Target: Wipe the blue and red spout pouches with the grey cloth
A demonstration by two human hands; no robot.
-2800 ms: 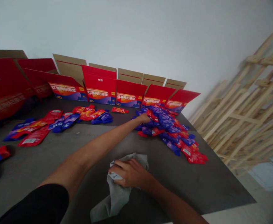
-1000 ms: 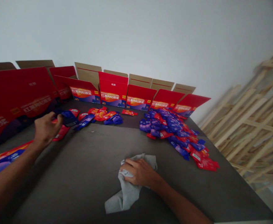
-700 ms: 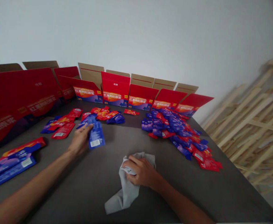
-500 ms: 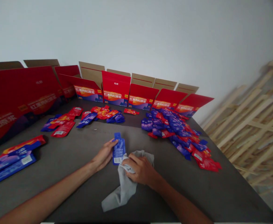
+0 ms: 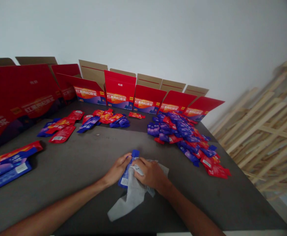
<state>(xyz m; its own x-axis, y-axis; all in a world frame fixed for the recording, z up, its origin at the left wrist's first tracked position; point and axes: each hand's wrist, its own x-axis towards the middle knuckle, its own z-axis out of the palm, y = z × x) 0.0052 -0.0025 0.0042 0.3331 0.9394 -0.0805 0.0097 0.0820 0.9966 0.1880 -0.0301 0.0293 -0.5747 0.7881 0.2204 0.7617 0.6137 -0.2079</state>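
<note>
Between my hands is a blue pouch (image 5: 124,181) with a white barcode label near its lower end. My left hand (image 5: 117,168) pinches its left edge, thumb on top. My right hand (image 5: 149,173) is closed on a grey cloth (image 5: 133,196), pressed against the pouch's upper right side. The cloth covers part of the pouch, and its loose end hangs down toward the table's front. The pouch's blue tip shows above the fingers of both hands.
A heap of blue and red pouches (image 5: 180,131) lies to the right. Smaller groups of pouches (image 5: 62,126) lie at the left and back. Open red cartons (image 5: 120,95) line the grey table's (image 5: 84,164) far edge. Wooden slats (image 5: 268,131) stand beyond the right edge.
The pouch has tilted, its top leaning right. My right hand has moved the cloth up along it, covering more of its face. My left hand has shifted slightly right and down.
</note>
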